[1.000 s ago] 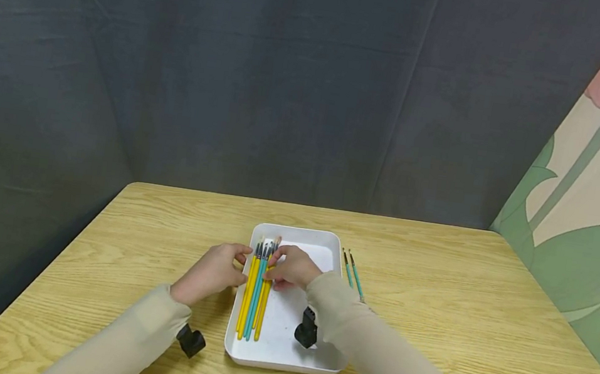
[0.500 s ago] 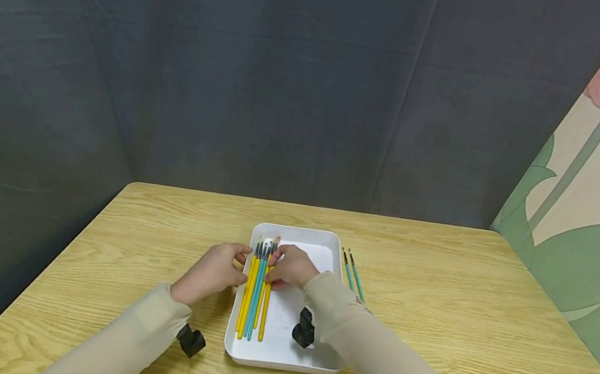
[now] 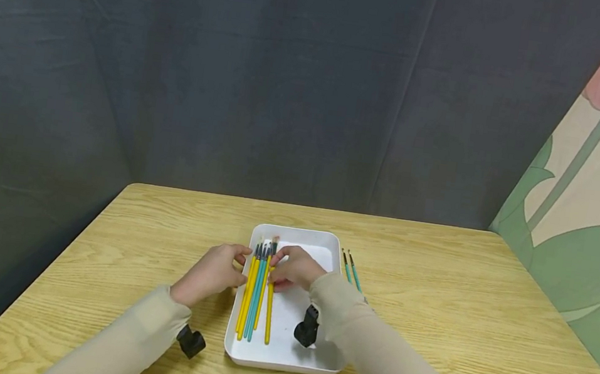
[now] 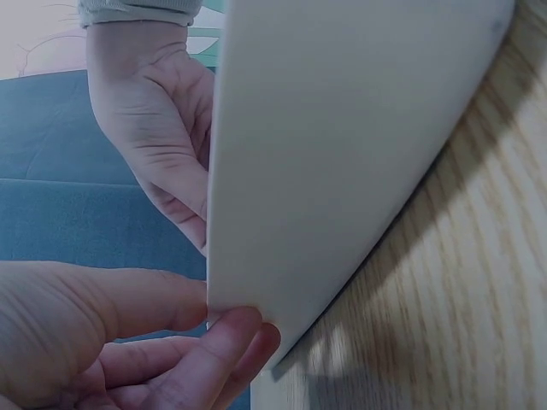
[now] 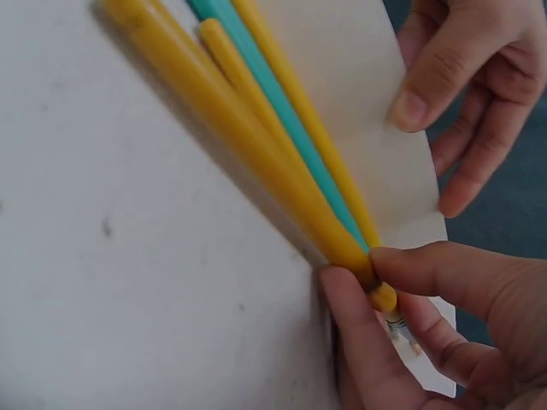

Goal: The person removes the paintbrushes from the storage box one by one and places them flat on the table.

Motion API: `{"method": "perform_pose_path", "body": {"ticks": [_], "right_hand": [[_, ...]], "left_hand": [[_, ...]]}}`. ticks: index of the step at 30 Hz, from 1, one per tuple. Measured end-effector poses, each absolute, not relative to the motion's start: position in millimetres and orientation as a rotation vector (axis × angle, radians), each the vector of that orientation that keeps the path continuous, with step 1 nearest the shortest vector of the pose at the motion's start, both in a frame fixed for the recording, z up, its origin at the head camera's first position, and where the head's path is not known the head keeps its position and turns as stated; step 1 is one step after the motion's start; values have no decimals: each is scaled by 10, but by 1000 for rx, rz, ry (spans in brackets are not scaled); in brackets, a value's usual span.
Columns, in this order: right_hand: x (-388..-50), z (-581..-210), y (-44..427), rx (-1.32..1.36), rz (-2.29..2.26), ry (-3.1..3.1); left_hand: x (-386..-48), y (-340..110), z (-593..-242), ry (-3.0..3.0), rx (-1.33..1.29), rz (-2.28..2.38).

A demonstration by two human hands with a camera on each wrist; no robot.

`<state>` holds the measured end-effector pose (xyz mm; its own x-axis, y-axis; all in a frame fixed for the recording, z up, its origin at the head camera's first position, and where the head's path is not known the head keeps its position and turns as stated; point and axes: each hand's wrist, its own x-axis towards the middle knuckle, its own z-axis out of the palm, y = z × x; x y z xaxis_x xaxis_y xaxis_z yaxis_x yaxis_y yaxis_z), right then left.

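Observation:
A white tray (image 3: 292,355) on the table holds a row of yellow and teal paintbrushes (image 3: 256,292) along its left side, bristles at the far end. My right hand (image 3: 296,268) is inside the tray, pinching a yellow paintbrush (image 5: 248,145) between thumb and fingers near its ferrule. That brush's handle lies a little apart from the row. At the tray's left wall (image 4: 342,145), my left hand (image 3: 215,269) grips the rim, fingers outside and thumb over the edge. The right hand partly hides the held brush's upper part in the head view.
Two teal brushes (image 3: 355,273) lie on the wooden table (image 3: 435,281) just right of the tray, partly behind the right sleeve. A dark curtain (image 3: 290,85) hangs behind the table. A wall with a painted flower (image 3: 590,187) stands at the right.
The handle end of the yellow paintbrush in my right hand has swung to the right, opening a gap from the row. My left hand stays at the tray's rim.

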<state>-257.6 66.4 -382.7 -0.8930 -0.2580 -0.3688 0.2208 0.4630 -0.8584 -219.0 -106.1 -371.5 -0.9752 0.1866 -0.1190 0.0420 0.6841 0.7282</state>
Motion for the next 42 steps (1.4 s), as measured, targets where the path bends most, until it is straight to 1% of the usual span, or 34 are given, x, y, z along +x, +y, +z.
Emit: {"method": "perform_pose_path", "body": {"ticks": [6, 15, 27, 33, 42], "right_hand": [[-2604, -3783, 723, -40, -1477, 2196], [-2593, -3620, 860, -58, -1511, 2128], [-2455, -3440, 1152, -88, -1638, 2067], [-2361, -3408, 1365, -139, -1658, 2065], [-2289, -3366, 1870, -257, -1674, 2073]], "left_hand": [[-2191, -1055, -3712, 2713, 181, 1160], [-2194, -1064, -3724, 2708, 172, 1180], [-2168, -1077, -3707, 2699, 175, 1213], [-2171, -1070, -3728, 2703, 177, 1228], [-2174, -1055, -3733, 2707, 191, 1220]]}}
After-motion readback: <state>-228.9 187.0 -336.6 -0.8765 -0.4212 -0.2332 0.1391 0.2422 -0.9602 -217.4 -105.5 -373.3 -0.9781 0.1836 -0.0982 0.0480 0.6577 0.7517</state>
